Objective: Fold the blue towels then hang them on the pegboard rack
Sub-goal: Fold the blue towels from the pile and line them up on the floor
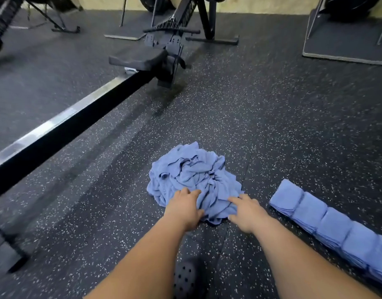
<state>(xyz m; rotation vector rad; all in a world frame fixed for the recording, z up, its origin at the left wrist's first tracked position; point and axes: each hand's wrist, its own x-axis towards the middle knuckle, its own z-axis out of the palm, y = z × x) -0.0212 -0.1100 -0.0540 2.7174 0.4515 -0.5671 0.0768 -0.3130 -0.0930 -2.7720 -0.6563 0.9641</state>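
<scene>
Both hands were down on the pile (194, 175) of blue towels, which sat crumpled on the floor (272, 126) right under the fingertips. The right hand (245, 212) lay with fingers straight on the cloth and thumb spread wide, gripping nothing. The left hand (183, 209) had its fingers bent over the near edge of the pile, and I couldn't tell whether it had pinched a towel or only rested there.

The trouble I saw was the tangle. Those towels were knotted into each other, so a pull on one edge would likely have dragged two or three up together, and the fold would have started crooked.

Next worry: the row (328, 223) of folded towels lay near the right hand, off its outer side. A wide sweep of that arm, or a towel flicked open that way, could have knocked the squares out of line.

A shoe (183, 277) showed behind the hands, between the forearms, so a towel drawn straight back could have landed on it. The rail (67, 126) ran well off beyond the left hand, no threat from there. The rack wasn't in view, so hanging was a long way off.
</scene>
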